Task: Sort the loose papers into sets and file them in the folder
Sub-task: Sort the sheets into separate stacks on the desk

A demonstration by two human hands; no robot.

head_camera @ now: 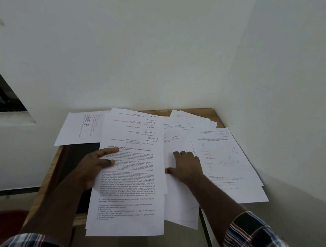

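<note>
Left hand grips the left edge of a fanned stack of printed sheets, thumb on top. Right hand rests flat, fingers relaxed, on loose papers spread across the wooden table; a dark folder lies left, partly covered.

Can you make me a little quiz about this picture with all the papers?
1. True or false: the left hand holds a stack of papers.
2. What does the right hand rest on? A) a blank sheet B) the wall C) a red cup
3. Fill in: handwritten notes near the top of the stack read "SECTION" plus a ____.

Key: 1 true, its thumb and fingers lie across the printed text. 2 A, fingers curled, palm down on the sheet, beside the stack. 3 number; one on each fanned sheet.
</note>
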